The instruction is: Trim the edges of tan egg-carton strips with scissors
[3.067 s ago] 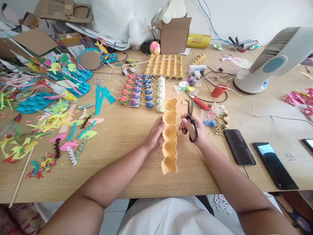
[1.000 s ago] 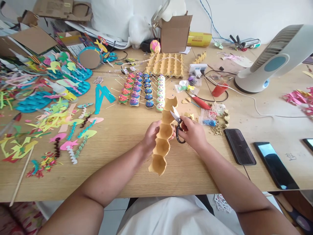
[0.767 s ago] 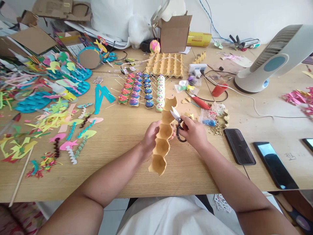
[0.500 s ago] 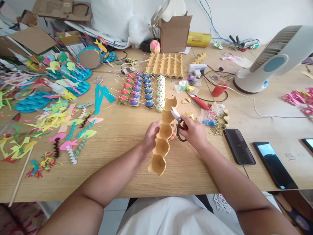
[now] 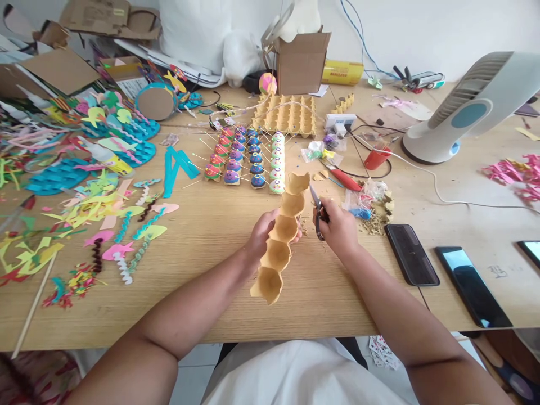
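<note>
Wood-grain tabletop [image 5: 320, 306] underlies the work. Carton strip [image 5: 284, 228], 5 cups, is held above it, left hand [image 5: 260, 233] clasping mid-length. Right hand [image 5: 340, 225] grips scissors [image 5: 318, 207], blades just beside the farthest cup. For clean trimming, preferably brace the strip near the cut; keep the left hand clear of the blades. Beyond stand 4 decorated cup rows [image 5: 255, 167].

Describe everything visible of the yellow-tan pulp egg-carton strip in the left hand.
The yellow-tan pulp egg-carton strip is a single row of five joined cups, their hollows facing the camera, with wavy, uneven edges. The material looks like molded paper. It slants over the wooden table, its near end further left than its far end. The left hand grips it around the middle. The tip of the black-handled metal scissors is close to the far end; contact is hard to tell.
</note>
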`<state>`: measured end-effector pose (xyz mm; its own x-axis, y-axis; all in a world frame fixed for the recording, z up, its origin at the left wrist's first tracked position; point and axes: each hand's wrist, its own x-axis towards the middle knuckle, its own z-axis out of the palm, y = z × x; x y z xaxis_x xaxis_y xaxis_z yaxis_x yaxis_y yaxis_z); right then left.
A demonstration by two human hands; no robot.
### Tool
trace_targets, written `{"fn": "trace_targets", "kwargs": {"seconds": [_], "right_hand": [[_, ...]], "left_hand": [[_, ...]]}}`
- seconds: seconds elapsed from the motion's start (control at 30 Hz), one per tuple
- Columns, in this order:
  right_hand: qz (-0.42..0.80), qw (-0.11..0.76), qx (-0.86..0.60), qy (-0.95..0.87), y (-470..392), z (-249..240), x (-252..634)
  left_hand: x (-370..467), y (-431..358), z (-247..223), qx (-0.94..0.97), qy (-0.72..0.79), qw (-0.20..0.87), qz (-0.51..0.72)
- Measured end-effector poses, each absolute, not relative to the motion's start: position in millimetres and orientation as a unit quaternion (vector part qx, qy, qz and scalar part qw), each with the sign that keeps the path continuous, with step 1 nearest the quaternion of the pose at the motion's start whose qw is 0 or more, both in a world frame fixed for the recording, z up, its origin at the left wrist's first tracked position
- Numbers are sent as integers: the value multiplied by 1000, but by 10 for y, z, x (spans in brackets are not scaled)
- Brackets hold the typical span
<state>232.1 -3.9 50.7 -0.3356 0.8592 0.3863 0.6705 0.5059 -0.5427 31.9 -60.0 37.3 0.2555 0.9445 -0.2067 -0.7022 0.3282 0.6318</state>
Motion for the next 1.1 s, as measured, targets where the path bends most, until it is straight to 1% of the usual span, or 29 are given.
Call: {"fn": "trace_targets", "kwargs": {"seconds": [0.1, 0.2, 0.33, 0.47, 0.57, 0.67, 0.77, 0.83, 0.9, 1.0, 1.1], "right_hand": [[210, 403, -491, -743, -36, 509, 2319], [296, 443, -464, -708, -38, 529, 2291], [382, 468, -405, -686, -42, 533, 2236], [451, 505, -386, -627, 8, 440, 2231], [505, 491, -367, -607, 63, 357, 2253], [528, 497, -381, -573, 79, 327, 2238], [560, 506, -394, -525, 55, 344, 2177], [581, 512, -396, -494, 32, 359, 2133], [593, 517, -397, -473, 8, 370, 2100], [570, 523, -403, -489, -35, 391, 2081], [512, 514, -414, -551, -79, 436, 2089]], "left_hand": [[294, -584, 357, 216, 271, 772, 532], [260, -562, 325, 202, 259, 794, 511], [256, -546, 324, 160, 238, 825, 488], [269, -549, 377, 143, 211, 856, 449], [255, -541, 375, 164, 192, 866, 432], [269, -514, 319, 185, 199, 858, 436], [350, -498, 251, 209, 274, 813, 469], [417, -510, 224, 250, 331, 730, 542], [460, -541, 219, 309, 356, 665, 580], [463, -590, 230, 403, 356, 600, 592], [435, -604, 221, 453, 365, 553, 597]]}}
